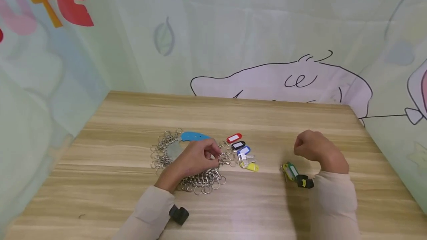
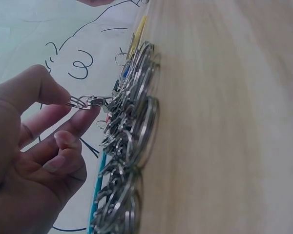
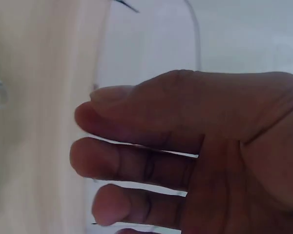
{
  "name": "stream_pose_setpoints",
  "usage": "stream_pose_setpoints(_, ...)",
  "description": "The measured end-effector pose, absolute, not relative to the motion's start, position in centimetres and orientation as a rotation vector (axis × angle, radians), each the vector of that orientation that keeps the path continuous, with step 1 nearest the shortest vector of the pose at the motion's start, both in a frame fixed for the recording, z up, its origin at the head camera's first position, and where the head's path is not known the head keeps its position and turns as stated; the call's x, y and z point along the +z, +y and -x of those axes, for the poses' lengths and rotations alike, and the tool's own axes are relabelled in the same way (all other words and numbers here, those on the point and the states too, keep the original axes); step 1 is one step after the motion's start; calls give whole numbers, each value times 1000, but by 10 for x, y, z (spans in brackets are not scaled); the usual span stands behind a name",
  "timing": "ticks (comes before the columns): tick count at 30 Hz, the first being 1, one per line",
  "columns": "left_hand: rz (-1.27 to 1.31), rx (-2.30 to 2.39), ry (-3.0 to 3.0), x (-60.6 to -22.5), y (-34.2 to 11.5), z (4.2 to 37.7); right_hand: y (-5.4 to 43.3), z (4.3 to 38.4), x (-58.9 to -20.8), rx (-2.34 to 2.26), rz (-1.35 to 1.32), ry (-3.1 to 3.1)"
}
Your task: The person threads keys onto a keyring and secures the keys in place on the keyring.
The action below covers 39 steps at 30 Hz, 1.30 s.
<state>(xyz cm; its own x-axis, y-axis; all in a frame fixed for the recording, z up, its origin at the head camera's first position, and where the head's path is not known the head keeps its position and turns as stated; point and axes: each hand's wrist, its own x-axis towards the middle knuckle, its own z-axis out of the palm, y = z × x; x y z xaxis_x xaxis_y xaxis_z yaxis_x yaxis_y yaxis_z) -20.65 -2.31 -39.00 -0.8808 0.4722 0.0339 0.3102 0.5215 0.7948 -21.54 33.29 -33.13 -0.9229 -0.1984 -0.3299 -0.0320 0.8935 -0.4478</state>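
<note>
My left hand [image 1: 197, 156] pinches a metal key ring with a swivel clasp [image 2: 90, 101] between thumb and fingers, lifting it a little from the pile. That pile of silver key rings [image 1: 203, 186] fans out around a flat blue piece [image 1: 193, 136] on the table, partly hidden under the hand. Right of it lie a red key tag [image 1: 234, 138], a black one [image 1: 238, 145], a blue one [image 1: 244, 150] and a yellow one [image 1: 252, 167], with silver keys [image 1: 247, 157] among them. My right hand [image 1: 317, 147] hovers with thumb and index fingertips together, nothing showing between its fingers.
Near the right wrist, a green key tag [image 1: 293, 170] lies beside another yellow tag [image 1: 286, 171] on the wooden table [image 1: 253, 203]. A printed cloth [image 1: 253, 29] hangs along the table's back and sides. Each wrist bears a dark strap piece [image 1: 179, 215].
</note>
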Motion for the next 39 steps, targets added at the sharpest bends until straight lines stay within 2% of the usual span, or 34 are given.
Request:
stream_pose_setpoints(14, -608, 1292, 2559, -387, -23, 207, 329, 226, -355, -619, 49, 2556)
stream_pose_setpoints(22, -628, 1282, 2576, -388, -23, 208, 331, 232, -363, -638, 155, 2550)
stream_pose_setpoints(28, -617, 1290, 2566, -389, -23, 208, 331, 226, -348, -673, 256, 2587)
stream_pose_setpoints(33, -620, 1281, 2577, -389, -23, 208, 327, 221, -330, -881, 390, 2661)
stream_pose_setpoints(39, -623, 1297, 2564, -391, -23, 208, 316, 216, -319, -1413, 361, 2687)
